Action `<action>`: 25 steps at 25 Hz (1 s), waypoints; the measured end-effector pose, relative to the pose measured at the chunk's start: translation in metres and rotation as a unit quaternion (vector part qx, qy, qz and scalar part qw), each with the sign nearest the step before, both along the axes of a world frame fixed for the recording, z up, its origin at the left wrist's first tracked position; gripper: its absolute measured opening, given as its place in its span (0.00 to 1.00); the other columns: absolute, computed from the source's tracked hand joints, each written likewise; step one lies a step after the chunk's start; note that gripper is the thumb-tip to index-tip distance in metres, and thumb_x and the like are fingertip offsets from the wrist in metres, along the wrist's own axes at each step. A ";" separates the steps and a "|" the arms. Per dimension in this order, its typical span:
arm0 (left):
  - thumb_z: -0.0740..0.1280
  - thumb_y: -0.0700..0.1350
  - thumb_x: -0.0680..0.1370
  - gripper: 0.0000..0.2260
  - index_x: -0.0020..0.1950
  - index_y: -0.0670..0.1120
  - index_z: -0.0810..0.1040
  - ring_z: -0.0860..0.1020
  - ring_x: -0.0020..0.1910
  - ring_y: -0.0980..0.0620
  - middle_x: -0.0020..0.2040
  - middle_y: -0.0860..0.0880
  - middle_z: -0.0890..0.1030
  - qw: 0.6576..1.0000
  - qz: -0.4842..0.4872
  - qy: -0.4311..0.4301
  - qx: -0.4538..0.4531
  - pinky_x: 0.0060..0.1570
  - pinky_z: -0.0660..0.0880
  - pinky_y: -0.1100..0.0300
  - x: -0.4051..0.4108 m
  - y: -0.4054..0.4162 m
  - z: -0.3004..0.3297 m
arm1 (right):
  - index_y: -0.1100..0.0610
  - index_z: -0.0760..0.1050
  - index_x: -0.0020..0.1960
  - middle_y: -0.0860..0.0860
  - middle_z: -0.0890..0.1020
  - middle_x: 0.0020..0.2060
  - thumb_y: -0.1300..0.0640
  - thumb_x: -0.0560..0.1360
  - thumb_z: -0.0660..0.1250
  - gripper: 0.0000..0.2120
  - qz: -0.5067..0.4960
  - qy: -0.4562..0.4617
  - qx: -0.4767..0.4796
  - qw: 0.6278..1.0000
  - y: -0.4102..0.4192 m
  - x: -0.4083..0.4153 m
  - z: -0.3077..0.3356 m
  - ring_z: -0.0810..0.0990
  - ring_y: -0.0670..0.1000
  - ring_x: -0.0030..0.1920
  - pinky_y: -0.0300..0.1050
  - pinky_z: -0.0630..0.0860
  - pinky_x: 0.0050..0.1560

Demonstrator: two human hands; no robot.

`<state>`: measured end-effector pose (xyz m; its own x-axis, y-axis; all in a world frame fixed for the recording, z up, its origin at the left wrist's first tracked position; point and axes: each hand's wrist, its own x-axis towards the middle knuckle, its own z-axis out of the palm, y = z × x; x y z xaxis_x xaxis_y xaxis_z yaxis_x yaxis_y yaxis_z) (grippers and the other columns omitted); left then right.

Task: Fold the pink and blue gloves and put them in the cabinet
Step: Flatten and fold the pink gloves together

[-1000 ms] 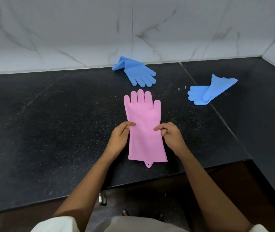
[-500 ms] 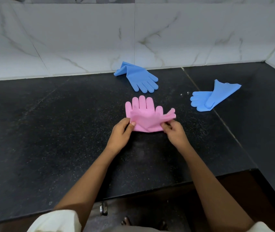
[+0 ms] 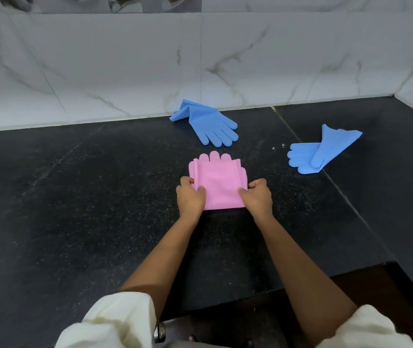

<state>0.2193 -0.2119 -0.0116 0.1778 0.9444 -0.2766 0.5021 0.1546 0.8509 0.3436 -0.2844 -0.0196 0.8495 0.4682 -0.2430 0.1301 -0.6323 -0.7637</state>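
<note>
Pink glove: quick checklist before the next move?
1. Pink glove folded over, cuff laid across the fingers: ok.
2. Left hand and right hand each grip a side edge: ok.
3. Fold edges aligned: not ok, fingertips poke out past the far edge.
4. Second pink glove under this one: cannot tell.
5. Blue glove by the wall and blue glove on the right folded: not ok, both lie loose.
6. Cabinet open and reachable: cannot tell, not in view.

A kitchen: black stone counter point(image 3: 74, 197) beneath marble-tiled wall point(image 3: 125, 71).
</note>
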 end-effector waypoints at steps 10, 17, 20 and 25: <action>0.66 0.44 0.75 0.21 0.67 0.47 0.69 0.76 0.54 0.47 0.58 0.47 0.76 0.977 -0.049 -0.175 -0.112 0.57 0.76 0.46 0.028 -0.006 0.013 | 0.57 0.72 0.50 0.55 0.79 0.50 0.58 0.72 0.67 0.08 0.013 0.195 0.127 0.972 -0.014 0.022 0.015 0.78 0.53 0.48 0.54 0.78 0.51; 0.70 0.40 0.71 0.23 0.61 0.51 0.64 0.77 0.52 0.51 0.55 0.50 0.74 0.942 -0.144 -0.272 -0.137 0.50 0.78 0.49 0.132 -0.070 0.022 | 0.54 0.68 0.52 0.49 0.75 0.44 0.59 0.71 0.67 0.12 -0.049 0.175 0.201 0.963 -0.097 0.129 0.034 0.76 0.49 0.43 0.46 0.73 0.37; 0.72 0.38 0.70 0.27 0.60 0.49 0.59 0.75 0.52 0.53 0.54 0.51 0.72 0.932 -0.182 -0.280 -0.140 0.49 0.77 0.51 0.202 -0.120 0.017 | 0.53 0.67 0.46 0.50 0.76 0.43 0.61 0.70 0.67 0.10 -0.075 0.127 0.215 0.966 -0.157 0.194 0.039 0.77 0.50 0.41 0.46 0.73 0.36; 0.72 0.39 0.71 0.38 0.72 0.47 0.52 0.72 0.57 0.53 0.62 0.53 0.70 0.936 -0.251 -0.222 -0.105 0.56 0.75 0.53 0.298 -0.191 0.010 | 0.56 0.66 0.49 0.47 0.75 0.41 0.62 0.70 0.66 0.11 -0.118 0.036 0.170 0.978 -0.230 0.279 0.030 0.75 0.48 0.41 0.43 0.70 0.36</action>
<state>0.5169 -0.4029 -0.0016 0.7269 0.6433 -0.2405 0.1606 0.1812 0.9702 0.6221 -0.5149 0.0101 0.9302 0.3246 -0.1716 -0.0517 -0.3470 -0.9364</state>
